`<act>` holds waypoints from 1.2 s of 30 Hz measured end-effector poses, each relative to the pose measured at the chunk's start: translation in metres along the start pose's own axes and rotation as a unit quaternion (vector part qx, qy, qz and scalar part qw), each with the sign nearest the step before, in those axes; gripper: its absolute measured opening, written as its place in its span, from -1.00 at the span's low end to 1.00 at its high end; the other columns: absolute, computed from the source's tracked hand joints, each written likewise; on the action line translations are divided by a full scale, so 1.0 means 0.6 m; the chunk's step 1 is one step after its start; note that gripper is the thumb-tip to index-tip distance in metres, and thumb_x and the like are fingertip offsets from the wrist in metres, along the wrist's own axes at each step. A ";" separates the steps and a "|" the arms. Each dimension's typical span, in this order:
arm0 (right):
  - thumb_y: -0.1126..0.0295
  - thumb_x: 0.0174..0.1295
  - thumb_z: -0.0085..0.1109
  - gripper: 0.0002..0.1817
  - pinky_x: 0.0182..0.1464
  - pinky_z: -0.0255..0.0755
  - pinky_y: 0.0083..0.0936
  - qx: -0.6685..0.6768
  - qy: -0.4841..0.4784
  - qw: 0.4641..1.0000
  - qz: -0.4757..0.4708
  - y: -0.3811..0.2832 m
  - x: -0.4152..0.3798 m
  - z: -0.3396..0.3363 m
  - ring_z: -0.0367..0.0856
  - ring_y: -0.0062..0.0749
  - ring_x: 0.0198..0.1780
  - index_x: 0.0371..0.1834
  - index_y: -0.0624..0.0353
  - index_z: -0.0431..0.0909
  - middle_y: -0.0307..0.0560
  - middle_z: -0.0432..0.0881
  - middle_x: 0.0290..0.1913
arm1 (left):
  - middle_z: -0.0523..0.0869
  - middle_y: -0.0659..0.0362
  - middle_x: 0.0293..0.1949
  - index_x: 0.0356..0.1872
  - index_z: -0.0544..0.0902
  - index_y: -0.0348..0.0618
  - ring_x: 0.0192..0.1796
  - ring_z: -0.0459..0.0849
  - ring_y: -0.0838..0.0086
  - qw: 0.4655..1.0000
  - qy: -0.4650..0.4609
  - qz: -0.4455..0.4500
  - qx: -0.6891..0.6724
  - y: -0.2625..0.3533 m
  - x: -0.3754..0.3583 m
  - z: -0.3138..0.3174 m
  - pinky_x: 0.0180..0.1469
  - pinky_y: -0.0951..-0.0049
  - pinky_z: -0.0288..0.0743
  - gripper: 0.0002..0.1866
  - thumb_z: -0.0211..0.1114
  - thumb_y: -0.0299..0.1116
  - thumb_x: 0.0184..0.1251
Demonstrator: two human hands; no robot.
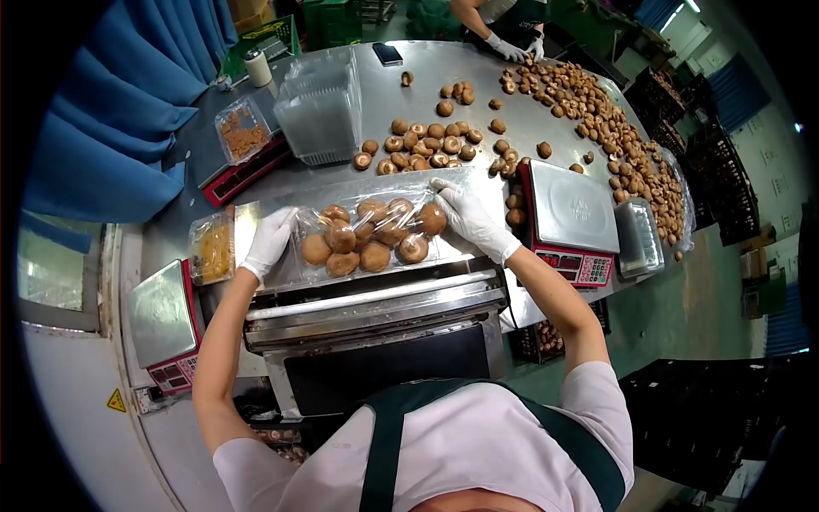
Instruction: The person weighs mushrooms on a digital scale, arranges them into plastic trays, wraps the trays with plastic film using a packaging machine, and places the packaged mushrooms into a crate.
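Clear plastic film lies over a tray of brown mushrooms (pixel 374 256) on the metal wrapping machine (pixel 375 311) in front of me. My left hand (pixel 270 242), in a white glove, grips the film at the tray's left side, fingers closed. At the right side, my gloved right hand (pixel 472 219) pinches the film near its upper corner. The film is stretched and wrinkled between both hands. The tray itself is hard to make out under it.
Loose mushrooms (pixel 426 145) lie beyond the machine, with a large pile (pixel 614 136) at the right. Scales (pixel 573 207) (pixel 162 311) stand on both sides. Stacked clear trays (pixel 320 107) are at the back left. A co-worker's gloved hands (pixel 509 49) touch mushrooms at the far edge.
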State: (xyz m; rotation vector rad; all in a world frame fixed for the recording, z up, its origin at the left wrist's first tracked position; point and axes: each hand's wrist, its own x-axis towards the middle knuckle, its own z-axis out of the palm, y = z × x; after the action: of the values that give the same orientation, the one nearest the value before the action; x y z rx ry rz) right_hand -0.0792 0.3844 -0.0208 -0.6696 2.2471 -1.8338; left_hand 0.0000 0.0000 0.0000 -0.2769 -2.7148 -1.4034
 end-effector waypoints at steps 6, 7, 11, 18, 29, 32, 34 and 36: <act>0.29 0.20 0.17 -0.67 -0.07 0.48 -0.47 -0.201 0.042 0.976 0.071 -0.095 -0.015 0.002 0.66 -0.22 -0.17 -0.07 0.31 0.57 0.11 0.67 -0.20 | 0.58 0.27 -0.29 -0.14 0.58 -0.17 -0.34 0.59 0.58 0.834 0.043 -0.369 -0.409 0.083 -0.045 -0.009 -0.20 0.54 0.56 -0.69 0.12 -0.12 0.38; 0.29 0.20 0.17 -0.67 -0.07 0.48 -0.47 -0.201 0.041 0.976 0.070 -0.090 -0.024 0.004 0.66 -0.22 -0.17 -0.07 0.31 0.57 0.11 0.67 -0.20 | 0.58 0.27 -0.29 -0.14 0.58 -0.17 -0.34 0.59 0.58 0.834 0.043 -0.368 -0.409 0.086 -0.052 -0.011 -0.20 0.54 0.56 -0.69 0.12 -0.12 0.38; 0.24 0.21 0.16 -0.68 -0.31 0.50 -0.46 -0.276 0.121 0.953 0.029 -0.075 -0.038 0.018 0.66 -0.33 -0.42 -0.22 0.34 0.59 0.02 0.68 -0.43 | 0.58 0.28 -0.38 -0.18 0.58 -0.19 -0.46 0.57 0.60 0.897 0.035 -0.357 -0.258 0.077 -0.062 0.003 -0.39 0.62 0.52 -0.71 0.12 -0.15 0.38; 0.25 0.36 0.05 -0.72 -0.71 0.08 -0.64 0.144 -0.019 0.942 0.303 -0.079 -0.017 -0.002 0.24 -0.65 -0.73 -0.40 0.25 0.44 -0.31 0.38 -0.66 | 0.66 -0.02 -0.46 -0.30 0.61 -0.27 -0.46 0.66 0.23 0.964 0.067 -0.247 0.069 0.057 -0.037 0.061 -0.28 0.28 0.48 -0.44 -0.11 0.08 0.41; 0.17 0.35 -0.01 -0.66 -0.47 0.30 -0.67 -0.033 0.061 0.985 0.158 -0.158 -0.287 0.043 0.38 -0.71 -0.50 -0.40 0.25 0.50 -0.32 0.45 -0.55 | 0.48 0.01 -0.66 -0.28 0.52 -0.30 -0.67 0.53 0.30 0.956 0.195 -0.208 -0.065 0.236 -0.302 0.115 -0.60 0.35 0.34 -0.69 -0.06 -0.25 0.47; 0.26 0.34 0.00 -0.71 -0.46 0.35 -0.46 -0.039 0.070 0.976 0.202 -0.133 -0.429 0.083 0.46 -0.35 -0.56 -0.46 0.25 0.45 -0.06 0.47 -0.61 | 0.49 -0.14 -0.61 -0.34 0.51 -0.26 -0.51 0.55 -0.05 0.964 0.169 -0.200 0.038 0.212 -0.429 0.184 -0.49 0.16 0.35 -0.70 -0.07 -0.26 0.46; 0.28 0.34 -0.01 -0.72 -0.42 0.38 -0.26 -0.192 0.049 0.966 0.164 -0.087 -0.459 0.101 0.52 0.00 -0.49 -0.46 0.24 0.45 0.16 0.49 -0.57 | 0.51 -0.17 -0.57 -0.39 0.51 -0.24 -0.44 0.54 -0.13 0.950 0.134 -0.278 0.036 0.186 -0.458 0.226 -0.44 0.08 0.34 -0.66 -0.08 -0.19 0.46; 0.26 0.33 -0.02 -0.70 -0.36 0.37 -0.07 -0.284 0.026 0.944 0.162 -0.080 -0.458 0.114 0.54 0.20 -0.37 -0.47 0.24 0.45 0.29 0.52 -0.50 | 0.54 -0.19 -0.55 -0.39 0.52 -0.25 -0.40 0.55 -0.13 0.945 0.121 -0.288 0.100 0.176 -0.464 0.241 -0.40 0.02 0.34 -0.59 -0.10 -0.12 0.46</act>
State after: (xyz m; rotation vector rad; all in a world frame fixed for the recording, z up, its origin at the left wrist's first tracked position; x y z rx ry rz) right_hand 0.2027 0.4373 -0.0322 -0.2871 2.7405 -1.0635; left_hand 0.2959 0.1425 -0.0399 0.7100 -2.8018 -1.1338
